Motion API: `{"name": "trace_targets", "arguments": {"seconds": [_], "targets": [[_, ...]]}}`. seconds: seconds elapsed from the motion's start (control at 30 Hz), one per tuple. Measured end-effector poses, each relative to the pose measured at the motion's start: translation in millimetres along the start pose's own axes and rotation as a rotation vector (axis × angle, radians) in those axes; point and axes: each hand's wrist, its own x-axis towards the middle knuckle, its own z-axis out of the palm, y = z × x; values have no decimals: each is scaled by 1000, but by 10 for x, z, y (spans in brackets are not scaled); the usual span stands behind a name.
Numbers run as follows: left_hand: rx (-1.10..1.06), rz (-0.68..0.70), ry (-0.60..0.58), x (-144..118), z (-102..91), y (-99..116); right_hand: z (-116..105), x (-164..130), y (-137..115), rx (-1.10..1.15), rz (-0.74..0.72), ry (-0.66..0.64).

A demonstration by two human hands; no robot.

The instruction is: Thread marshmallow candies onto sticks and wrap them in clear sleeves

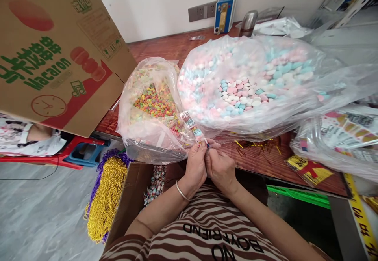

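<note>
My left hand (196,165) and my right hand (220,168) meet at the table's front edge, both pinching the lower end of a slim candy packet (192,126) that points up and to the left. A bangle circles my left wrist. Just beyond the packet lies a clear bag of small multicoloured candies (152,103). To its right sits a large clear bag of pink, blue and white candies (245,83). Below my hands an open cardboard box (130,202) holds filled packets.
A big Macaron carton (56,52) looms at the left. Gold and purple bead strings (106,194) hang beside the box. Printed wrappers in plastic (339,135) lie at the right. Gold twist ties (260,146) are scattered on the wooden table (165,48).
</note>
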Motion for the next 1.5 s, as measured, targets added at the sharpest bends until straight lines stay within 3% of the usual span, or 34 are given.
{"name": "trace_targets", "arguments": {"seconds": [0.27, 0.43, 0.57, 0.63, 0.73, 0.8, 0.9, 1.03, 1.1, 1.37, 1.43, 1.5], "targets": [[91, 60, -29, 35, -99, -45, -89, 74, -79, 895, 574, -168], [64, 0, -141, 14, -135, 46, -54, 106, -102, 1229, 750, -150], [137, 4, -109, 23, -205, 146, -45, 112, -123, 1400, 821, -159], [167, -12, -140, 44, -263, 187, -69, 119, -134, 1522, 871, -200], [110, -102, -277, 76, -361, 247, -129, 126, -152, 1756, 952, -287], [90, -139, -289, 86, -418, 287, -161, 124, -166, 1847, 974, -357], [99, -147, -258, 84, -478, 342, -163, 117, -187, 1862, 988, -379], [102, -194, -352, 77, -510, 376, -89, 100, -201, 1709, 964, -249], [103, -180, -341, 83, -504, 352, -39, 84, -201, 1599, 922, -208], [80, -36, -57, 118, -377, 120, 23, 68, -135, 1390, 871, -322], [57, -38, -3, 132, -359, 91, -12, 81, -121, 1209, 797, -315], [48, -46, 38, 146, -346, 74, -36, 87, -122, 967, 678, -218]]}}
